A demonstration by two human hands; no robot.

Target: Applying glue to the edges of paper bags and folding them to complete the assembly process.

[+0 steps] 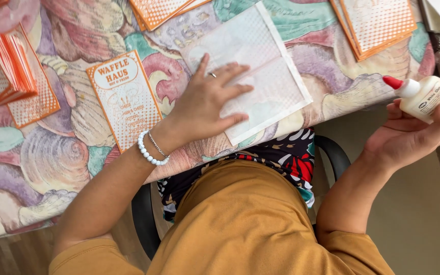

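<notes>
Left hand (212, 99) flat, fingers spread on the white paper sheet (253, 71) at table edge; right hand (408, 135) clamped on glue bottle (429, 97) off-table, cap probably on—squeeze risks drips.

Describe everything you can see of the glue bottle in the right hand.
The glue bottle is a small white plastic squeeze bottle with a white shoulder and a red pointed cap, which is on. A printed label wraps its body. It lies tilted almost flat, tip pointing left, held off the table's right edge in the right hand, thumb over the label and fingers beneath. Its far end runs out of frame, and nothing else touches it.
</notes>
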